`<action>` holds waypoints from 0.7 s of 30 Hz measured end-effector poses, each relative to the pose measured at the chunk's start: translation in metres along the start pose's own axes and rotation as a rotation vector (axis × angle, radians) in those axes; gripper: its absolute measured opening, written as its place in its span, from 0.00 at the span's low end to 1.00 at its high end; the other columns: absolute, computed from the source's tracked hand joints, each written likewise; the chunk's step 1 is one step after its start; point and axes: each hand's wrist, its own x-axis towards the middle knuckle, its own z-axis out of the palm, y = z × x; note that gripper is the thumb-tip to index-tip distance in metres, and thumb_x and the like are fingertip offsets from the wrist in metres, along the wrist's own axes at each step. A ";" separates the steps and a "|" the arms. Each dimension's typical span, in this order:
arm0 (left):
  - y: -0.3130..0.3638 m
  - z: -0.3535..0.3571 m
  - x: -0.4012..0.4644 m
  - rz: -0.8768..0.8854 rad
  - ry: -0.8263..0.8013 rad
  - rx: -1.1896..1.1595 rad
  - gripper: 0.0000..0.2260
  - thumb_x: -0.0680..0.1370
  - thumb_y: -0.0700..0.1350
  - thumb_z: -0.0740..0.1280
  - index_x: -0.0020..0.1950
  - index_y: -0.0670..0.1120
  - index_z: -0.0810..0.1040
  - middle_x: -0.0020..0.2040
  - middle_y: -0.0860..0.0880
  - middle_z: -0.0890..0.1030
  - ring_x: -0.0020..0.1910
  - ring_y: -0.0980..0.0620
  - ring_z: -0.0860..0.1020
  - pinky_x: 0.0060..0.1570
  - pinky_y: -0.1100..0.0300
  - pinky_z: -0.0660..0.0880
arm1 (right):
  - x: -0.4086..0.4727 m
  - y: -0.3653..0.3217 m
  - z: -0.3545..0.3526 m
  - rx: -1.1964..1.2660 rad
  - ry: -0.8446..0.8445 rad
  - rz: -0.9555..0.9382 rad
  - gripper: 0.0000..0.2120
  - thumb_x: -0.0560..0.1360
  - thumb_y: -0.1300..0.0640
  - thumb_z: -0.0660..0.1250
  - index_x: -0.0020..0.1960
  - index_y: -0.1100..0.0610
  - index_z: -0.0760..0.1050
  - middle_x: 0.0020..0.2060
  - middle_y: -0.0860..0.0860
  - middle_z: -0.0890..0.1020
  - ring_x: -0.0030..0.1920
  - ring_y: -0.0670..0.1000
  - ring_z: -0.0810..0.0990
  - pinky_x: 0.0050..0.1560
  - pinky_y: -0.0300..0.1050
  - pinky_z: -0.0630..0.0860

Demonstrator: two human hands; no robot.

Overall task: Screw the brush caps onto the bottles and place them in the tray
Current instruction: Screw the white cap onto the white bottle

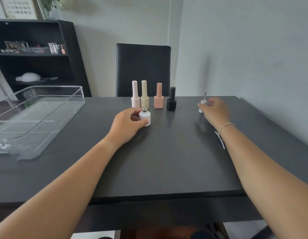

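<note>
Two hands work: left hand (126,125) grips round matte white bottle (145,118); right hand (214,112) pinches white brush cap (202,105).

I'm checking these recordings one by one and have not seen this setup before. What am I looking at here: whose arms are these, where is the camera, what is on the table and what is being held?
There is no machine here. The single picture comes from a wide-angle camera worn on a person's head, looking forward and down, so the two bare arms are the wearer's own.

The left hand grips a small white bottle with an open threaded neck, standing on the dark table. The right hand, slightly blurred, is at a white brush cap standing upside down with its brush pointing up; whether it grips the cap yet is unclear.

Behind the white bottle stand four capped bottles: pale pink, cream, peach and black. A clear plastic tray sits at the left with no bottles in it.
</note>
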 end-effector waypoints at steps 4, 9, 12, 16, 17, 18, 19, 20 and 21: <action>0.001 -0.001 -0.001 0.008 -0.010 0.011 0.16 0.71 0.47 0.72 0.58 0.50 0.76 0.47 0.55 0.78 0.44 0.59 0.76 0.43 0.71 0.68 | 0.000 0.001 0.002 -0.003 0.010 -0.024 0.10 0.72 0.52 0.63 0.47 0.57 0.77 0.41 0.50 0.81 0.46 0.55 0.79 0.44 0.44 0.70; 0.001 -0.001 -0.003 0.018 0.015 -0.016 0.15 0.70 0.47 0.73 0.55 0.51 0.76 0.46 0.55 0.77 0.43 0.59 0.76 0.43 0.70 0.69 | 0.001 -0.002 0.003 -0.010 0.006 -0.010 0.12 0.72 0.53 0.64 0.54 0.55 0.75 0.47 0.50 0.80 0.51 0.55 0.77 0.48 0.46 0.70; 0.003 -0.001 -0.005 0.036 0.016 -0.050 0.13 0.70 0.45 0.73 0.52 0.52 0.75 0.46 0.57 0.78 0.44 0.62 0.77 0.45 0.70 0.70 | 0.002 -0.002 0.003 -0.032 0.002 -0.010 0.09 0.72 0.54 0.63 0.50 0.54 0.76 0.45 0.51 0.81 0.50 0.56 0.78 0.45 0.44 0.69; 0.005 -0.002 -0.006 0.060 0.022 -0.083 0.12 0.70 0.44 0.73 0.50 0.53 0.75 0.44 0.61 0.78 0.43 0.64 0.77 0.39 0.79 0.69 | -0.008 -0.009 0.005 0.028 -0.059 -0.074 0.05 0.73 0.52 0.62 0.44 0.53 0.75 0.37 0.47 0.80 0.42 0.54 0.78 0.42 0.45 0.72; 0.005 -0.002 -0.007 0.066 0.029 -0.096 0.12 0.70 0.44 0.73 0.50 0.53 0.75 0.45 0.60 0.78 0.43 0.63 0.77 0.39 0.80 0.69 | -0.012 -0.013 0.006 0.069 -0.088 -0.102 0.05 0.73 0.52 0.63 0.46 0.53 0.74 0.40 0.48 0.80 0.39 0.53 0.78 0.41 0.44 0.75; 0.006 -0.003 -0.007 0.070 0.037 -0.106 0.13 0.70 0.44 0.73 0.50 0.54 0.74 0.45 0.60 0.78 0.43 0.62 0.77 0.39 0.80 0.69 | -0.017 -0.018 0.008 0.106 -0.126 -0.136 0.06 0.73 0.53 0.64 0.47 0.53 0.74 0.42 0.49 0.80 0.35 0.51 0.77 0.36 0.40 0.76; 0.007 -0.003 -0.008 0.073 0.044 -0.110 0.13 0.70 0.44 0.73 0.50 0.55 0.74 0.46 0.59 0.78 0.44 0.61 0.77 0.39 0.79 0.69 | -0.022 -0.023 0.010 0.137 -0.170 -0.175 0.05 0.73 0.53 0.64 0.48 0.52 0.73 0.43 0.49 0.79 0.31 0.49 0.76 0.29 0.34 0.74; 0.007 -0.003 -0.009 0.077 0.051 -0.109 0.13 0.70 0.44 0.73 0.49 0.56 0.74 0.46 0.58 0.78 0.45 0.60 0.76 0.39 0.77 0.70 | -0.028 -0.029 0.012 0.161 -0.219 -0.219 0.04 0.73 0.53 0.64 0.48 0.51 0.73 0.44 0.49 0.79 0.27 0.44 0.75 0.24 0.31 0.71; 0.008 -0.003 -0.009 0.084 0.060 -0.108 0.13 0.70 0.44 0.73 0.48 0.57 0.73 0.47 0.58 0.78 0.45 0.59 0.76 0.41 0.75 0.70 | -0.034 -0.035 0.013 0.181 -0.271 -0.265 0.03 0.74 0.53 0.64 0.47 0.50 0.73 0.43 0.48 0.78 0.25 0.41 0.74 0.23 0.30 0.69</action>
